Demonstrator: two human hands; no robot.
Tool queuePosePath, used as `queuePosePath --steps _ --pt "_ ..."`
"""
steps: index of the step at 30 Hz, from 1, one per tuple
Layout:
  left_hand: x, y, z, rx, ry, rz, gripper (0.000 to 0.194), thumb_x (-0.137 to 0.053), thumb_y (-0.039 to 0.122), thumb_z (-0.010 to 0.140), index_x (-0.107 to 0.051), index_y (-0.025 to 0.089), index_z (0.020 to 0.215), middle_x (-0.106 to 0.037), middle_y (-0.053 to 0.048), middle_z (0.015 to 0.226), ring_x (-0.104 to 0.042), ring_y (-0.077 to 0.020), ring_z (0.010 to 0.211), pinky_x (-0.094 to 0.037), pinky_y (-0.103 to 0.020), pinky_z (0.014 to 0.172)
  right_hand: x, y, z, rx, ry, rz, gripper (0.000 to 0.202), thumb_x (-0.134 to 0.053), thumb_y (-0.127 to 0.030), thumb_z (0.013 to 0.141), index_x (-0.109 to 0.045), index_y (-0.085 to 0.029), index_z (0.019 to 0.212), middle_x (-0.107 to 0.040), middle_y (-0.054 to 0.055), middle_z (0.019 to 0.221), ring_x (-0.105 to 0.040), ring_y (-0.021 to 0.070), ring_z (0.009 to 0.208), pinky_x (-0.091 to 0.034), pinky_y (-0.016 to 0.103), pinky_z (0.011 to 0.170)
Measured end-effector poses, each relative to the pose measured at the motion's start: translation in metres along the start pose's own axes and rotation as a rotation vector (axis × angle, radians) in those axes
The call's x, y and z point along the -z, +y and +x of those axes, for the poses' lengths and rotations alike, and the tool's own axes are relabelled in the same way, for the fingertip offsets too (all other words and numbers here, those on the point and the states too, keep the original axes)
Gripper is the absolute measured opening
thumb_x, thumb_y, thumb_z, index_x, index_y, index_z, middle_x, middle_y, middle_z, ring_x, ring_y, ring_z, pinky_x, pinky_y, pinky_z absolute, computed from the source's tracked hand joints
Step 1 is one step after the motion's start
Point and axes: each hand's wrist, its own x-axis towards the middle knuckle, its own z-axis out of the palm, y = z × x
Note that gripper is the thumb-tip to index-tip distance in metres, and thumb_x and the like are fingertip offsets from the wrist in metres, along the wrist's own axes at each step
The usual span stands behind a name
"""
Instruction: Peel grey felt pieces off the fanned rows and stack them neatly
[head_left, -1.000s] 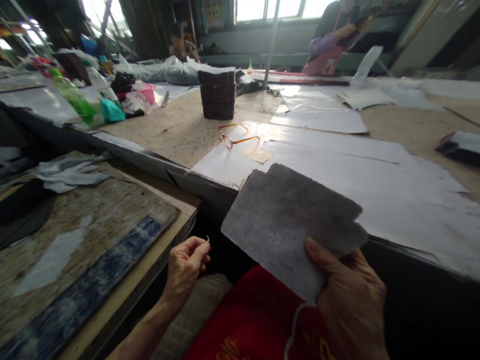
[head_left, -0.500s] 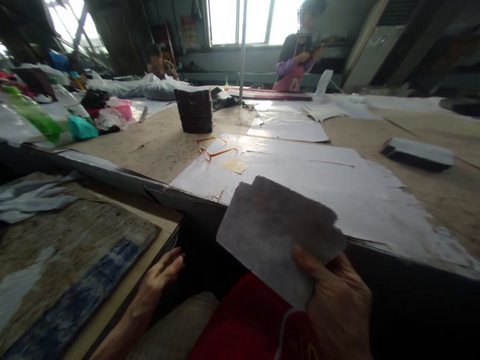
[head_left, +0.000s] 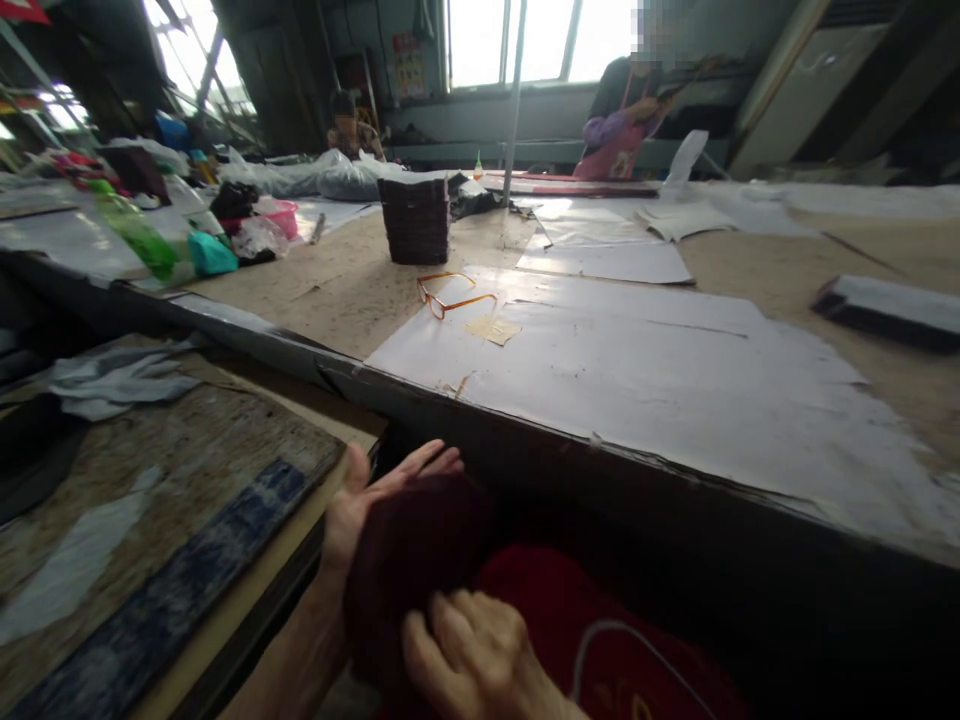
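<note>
Holding a dark piece (head_left: 411,545), right fingers (head_left: 453,622) curled, left fingers (head_left: 414,464) spread behind

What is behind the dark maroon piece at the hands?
The left hand, which shows past the left and upper edges of the dark maroon piece. The covered part of that hand, and anything else behind, cannot be seen. The right hand is in front.

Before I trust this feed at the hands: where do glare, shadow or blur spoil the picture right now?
Head view: the windows are blown out to white; head view: glare brightens the white sheet near the orange glasses; head view: the dark maroon piece by the left hand and right hand looks dim and soft, its far edge fading into shadow.
</note>
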Motion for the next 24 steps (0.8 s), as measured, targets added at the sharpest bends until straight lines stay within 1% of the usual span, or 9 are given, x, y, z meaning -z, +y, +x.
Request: queuePosePath --steps 2,4,7,10,11,13,18,21,24 --pt "-0.013 0.021 -0.008 -0.174 -0.039 0.028 0.072 -0.029 0.064 0.083 -0.046 0.011 0.129 -0.052 -0.017 0.13 -0.047 -0.0281 0.122 -0.04 -0.045 0.099 0.008 0.005 0.004 -0.01 -0.01 0.073 0.021 -0.037 -0.01 0.084 -0.058 -0.016 0.085 -0.053 -0.001 0.054 -0.044 0.0114 0.046 -0.03 0.025 0.046" --pt "-0.016 0.042 -0.021 -0.396 0.059 0.13 0.064 -0.035 0.06 0.083 -0.052 0.013 0.124 -0.055 -0.014 0.128 -0.047 -0.0249 0.123 -0.041 -0.041 0.1 0.022 0.014 0.008 -0.146 -0.121 -0.021 0.032 -0.039 -0.001 0.073 -0.059 -0.016 0.092 -0.06 0.001 0.064 -0.05 0.0138 0.056 -0.033 0.026 0.053" --pt "-0.017 0.05 -0.041 -0.646 0.027 0.707 0.053 -0.064 0.042 0.072 -0.058 0.019 0.119 -0.054 -0.007 0.131 -0.041 -0.0244 0.127 -0.036 -0.03 0.104 0.038 0.025 0.018 -0.288 -0.324 -0.164 0.039 -0.041 0.004 0.059 -0.061 -0.017 0.086 -0.062 0.002 0.067 -0.052 0.015 0.058 -0.03 0.028 0.055" --pt "-0.027 0.027 -0.055 -0.788 -0.341 1.546 0.073 -0.072 0.027 0.064 -0.045 0.025 0.132 -0.049 -0.004 0.136 -0.042 -0.0252 0.127 -0.027 -0.033 0.11 0.042 0.026 0.034 -0.345 -0.534 -0.163 0.028 -0.043 -0.001 0.062 -0.058 -0.018 0.077 -0.062 0.003 0.067 -0.053 0.0158 0.059 -0.027 0.029 0.055" --pt "-0.032 0.017 -0.056 -0.84 -0.476 1.717 0.08 -0.072 0.026 0.063 -0.038 0.025 0.135 -0.049 -0.005 0.136 -0.043 -0.0253 0.126 -0.022 -0.037 0.112 0.043 0.025 0.04 -0.35 -0.57 -0.141 0.025 -0.044 -0.004 0.065 -0.058 -0.017 0.08 -0.063 0.003 0.069 -0.054 0.0161 0.06 -0.027 0.029 0.055" --pt "-0.042 0.001 -0.056 -0.847 -0.615 1.934 0.087 -0.068 0.022 0.061 -0.029 0.021 0.139 -0.05 -0.009 0.134 -0.047 -0.0256 0.122 -0.021 -0.045 0.112 0.045 0.023 0.05 -0.357 -0.608 -0.092 0.024 -0.045 -0.008 0.068 -0.057 -0.016 0.087 -0.065 0.004 0.074 -0.056 0.0163 0.062 -0.027 0.028 0.055" --pt "-0.053 -0.006 -0.052 -0.705 -0.637 2.083 0.072 -0.057 0.019 0.062 -0.036 0.015 0.131 -0.059 -0.012 0.123 -0.058 -0.0246 0.107 -0.04 -0.044 0.098 0.057 0.025 0.061 -0.367 -0.63 -0.082 0.033 -0.043 -0.007 0.063 -0.055 -0.016 0.092 -0.066 0.002 0.073 -0.059 0.0167 0.061 -0.026 0.028 0.053" --pt "-0.052 -0.007 -0.053 -0.748 -0.529 2.044 0.05 -0.05 0.013 0.066 -0.05 0.02 0.115 -0.065 -0.007 0.11 -0.063 -0.0209 0.097 -0.048 -0.034 0.084 0.059 0.024 0.062 -0.359 -0.577 -0.123 0.026 -0.042 -0.006 0.063 -0.054 -0.017 0.083 -0.065 0.002 0.069 -0.059 0.0172 0.057 -0.025 0.03 0.05" --pt "-0.051 -0.01 -0.051 -0.691 -0.403 1.995 0.037 -0.044 0.009 0.07 -0.061 0.022 0.1 -0.069 -0.004 0.097 -0.065 -0.0192 0.085 -0.049 -0.029 0.074 0.059 0.022 0.061 -0.38 -0.519 -0.177 0.026 -0.043 -0.004 0.063 -0.054 -0.016 0.083 -0.062 0.002 0.061 -0.057 0.0173 0.05 -0.023 0.03 0.047"
